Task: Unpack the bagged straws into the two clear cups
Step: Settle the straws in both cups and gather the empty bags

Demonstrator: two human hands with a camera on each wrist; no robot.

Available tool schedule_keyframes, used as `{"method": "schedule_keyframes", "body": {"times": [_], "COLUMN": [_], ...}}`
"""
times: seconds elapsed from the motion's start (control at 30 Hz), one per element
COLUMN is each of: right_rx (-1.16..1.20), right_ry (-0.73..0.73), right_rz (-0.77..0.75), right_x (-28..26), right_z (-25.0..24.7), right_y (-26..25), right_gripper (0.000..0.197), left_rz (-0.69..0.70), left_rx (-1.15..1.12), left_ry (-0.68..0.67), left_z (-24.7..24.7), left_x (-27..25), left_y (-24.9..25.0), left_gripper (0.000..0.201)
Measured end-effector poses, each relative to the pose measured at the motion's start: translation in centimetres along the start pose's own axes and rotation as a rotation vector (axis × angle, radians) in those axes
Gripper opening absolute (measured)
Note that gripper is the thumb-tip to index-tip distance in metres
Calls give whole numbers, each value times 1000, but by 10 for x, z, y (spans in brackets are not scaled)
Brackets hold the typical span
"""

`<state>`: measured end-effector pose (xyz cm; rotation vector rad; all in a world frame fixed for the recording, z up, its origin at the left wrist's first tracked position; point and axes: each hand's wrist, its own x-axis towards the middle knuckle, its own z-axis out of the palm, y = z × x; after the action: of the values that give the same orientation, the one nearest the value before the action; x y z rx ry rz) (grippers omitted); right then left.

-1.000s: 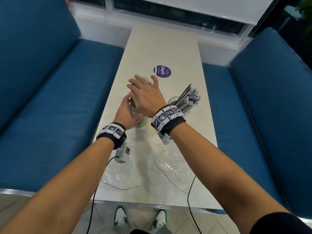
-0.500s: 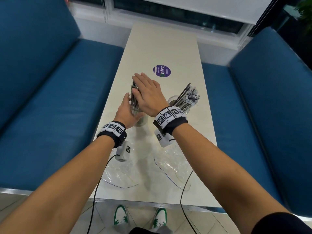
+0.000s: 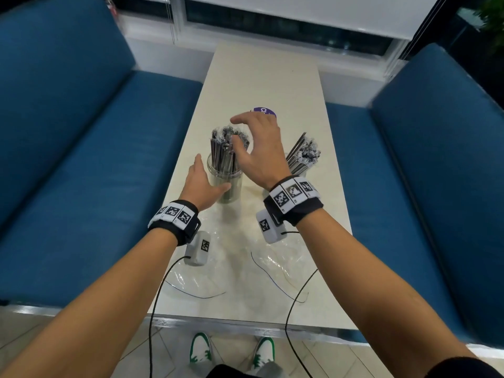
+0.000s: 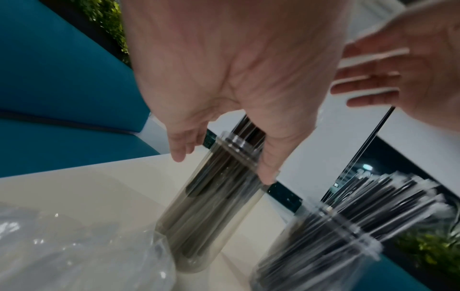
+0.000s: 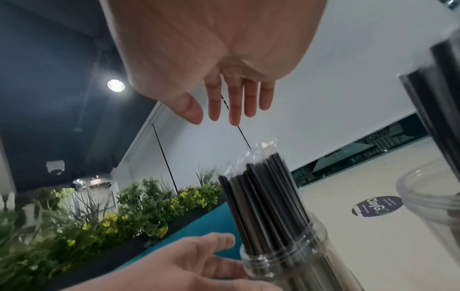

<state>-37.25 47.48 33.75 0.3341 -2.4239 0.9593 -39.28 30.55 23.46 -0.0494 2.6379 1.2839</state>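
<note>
two clear cups of upright wrapped black straws (image 3: 227,148) stand on the table (image 3: 261,77). the left hand (image 3: 200,184), fingers relaxed, flanks the left cup (image 3: 226,184); the right hand (image 3: 259,148) hovers spread just above its straw tips, empty.

Both forearms reach forward side by side, each with a black band at the wrist. The left hand (image 3: 200,182) is low, palm turned inward, fingers and thumb spread in a loose curve with nothing clamped between them. The right hand (image 3: 259,148) hangs higher and a little farther out, palm down, its fingers (image 5: 239,102) slack and pointing downward, thumb apart, holding nothing.
</note>
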Motion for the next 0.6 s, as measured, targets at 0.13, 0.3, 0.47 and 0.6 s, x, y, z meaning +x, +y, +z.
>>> {"method": "schedule_keyframes", "body": {"times": [0.13,0.3,0.47,0.6], "right_rx": [72,174,33,-310], "right_ry": [20,-64,-184,-543], "right_rz": [76,210,379,590], "right_x": [-29,-90,-152,-191], "right_z": [-26,-56,-77,-79], "right_y": [-4,-2,31,71], "right_gripper": [15,17,16,75], "left_rz": [78,176,206,77], "left_rx": [41,-26,-26,106], "left_ry": [138,112,-37,-232], "left_z": [-4,11,56,92], "left_x": [-30,-76,-109,-122], "left_y": [3,16,19,11], "left_gripper": [43,5,23,63]}}
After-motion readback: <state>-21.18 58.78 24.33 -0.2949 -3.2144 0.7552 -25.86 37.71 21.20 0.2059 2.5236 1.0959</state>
